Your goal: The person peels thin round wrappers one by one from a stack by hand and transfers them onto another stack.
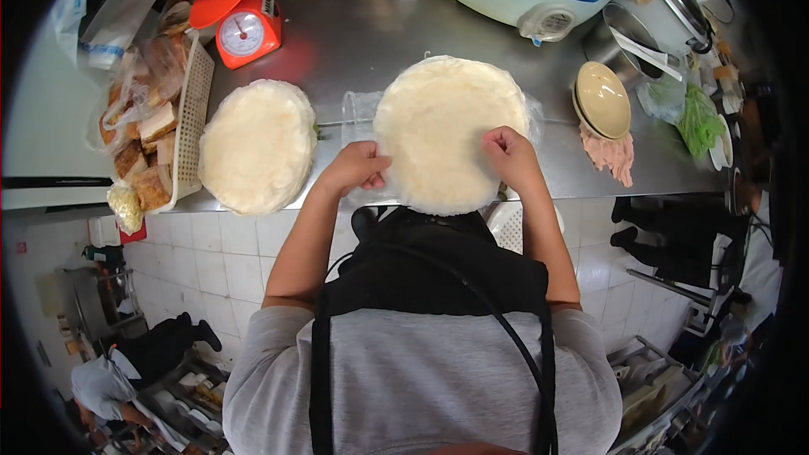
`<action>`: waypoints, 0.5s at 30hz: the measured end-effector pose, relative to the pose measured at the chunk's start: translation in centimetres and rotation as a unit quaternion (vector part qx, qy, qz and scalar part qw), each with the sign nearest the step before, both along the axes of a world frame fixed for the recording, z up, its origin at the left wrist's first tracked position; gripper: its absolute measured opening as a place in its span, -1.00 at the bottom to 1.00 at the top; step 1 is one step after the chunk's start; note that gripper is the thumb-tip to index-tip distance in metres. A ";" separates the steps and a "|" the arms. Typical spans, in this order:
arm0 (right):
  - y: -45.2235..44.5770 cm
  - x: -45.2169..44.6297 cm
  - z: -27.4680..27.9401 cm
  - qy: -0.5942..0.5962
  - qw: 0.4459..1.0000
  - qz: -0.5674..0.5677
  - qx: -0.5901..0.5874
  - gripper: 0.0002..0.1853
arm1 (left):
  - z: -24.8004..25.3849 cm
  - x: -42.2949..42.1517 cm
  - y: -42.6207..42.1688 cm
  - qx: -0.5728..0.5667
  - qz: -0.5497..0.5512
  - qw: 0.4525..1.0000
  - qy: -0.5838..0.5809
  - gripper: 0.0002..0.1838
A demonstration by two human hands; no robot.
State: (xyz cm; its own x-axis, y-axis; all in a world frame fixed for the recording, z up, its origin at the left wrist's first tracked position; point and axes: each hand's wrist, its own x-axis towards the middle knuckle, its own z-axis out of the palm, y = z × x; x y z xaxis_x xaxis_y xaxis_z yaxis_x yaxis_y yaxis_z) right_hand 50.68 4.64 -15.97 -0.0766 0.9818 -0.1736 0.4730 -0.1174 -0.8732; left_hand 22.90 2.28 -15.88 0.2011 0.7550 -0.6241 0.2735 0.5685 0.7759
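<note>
Round pale sheets [442,109] lie beneath the curled right hand [512,156], curled left hand [356,168] at their edge, any grip unclear.

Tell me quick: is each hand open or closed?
Left hand: closed, at the edge of the round sheets; holding unclear.
Right hand: closed, over them; holding unclear.

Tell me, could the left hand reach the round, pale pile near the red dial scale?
Probably yes: mostly bare metal tabletop separates the left hand from that round, pale pile, whose top looks uncovered.
</note>
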 end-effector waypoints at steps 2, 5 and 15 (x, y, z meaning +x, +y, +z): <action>-0.3 1.6 -0.2 0.000 1.000 -0.030 0.000 -0.83 | 0.9 0.2 -0.2 0.015 -0.021 0.999 0.043 -0.81; -0.9 4.2 -0.9 -0.009 0.997 -0.078 -0.010 -0.83 | -0.7 -0.1 -0.6 0.150 -0.011 0.973 0.173 -0.76; -4.0 6.1 -2.4 0.074 0.987 -0.127 -0.064 -0.81 | 0.2 12.5 -2.6 0.515 -0.327 0.757 0.233 -0.50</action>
